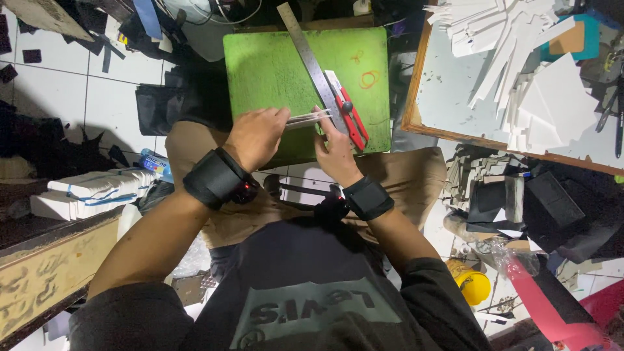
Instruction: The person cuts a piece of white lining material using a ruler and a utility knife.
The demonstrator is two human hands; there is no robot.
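Left hand (255,136) closes its grip round a thin stack of white strips (307,118), right hand (336,151) pinching the far end — squared flat on the green mat (273,71), ruler (311,62) and red knife (350,117) just beside.

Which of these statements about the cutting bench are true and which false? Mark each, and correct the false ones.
1. Both hands hold a thin stack of white strips. True: left hand, right hand.
2. The cutting mat is blue. False: it is green.
3. A metal ruler lies on the mat. True.
4. The red utility knife is in the right hand. False: it lies on the mat beside the ruler.
5. Both wrists are bare. False: each wears a black band.
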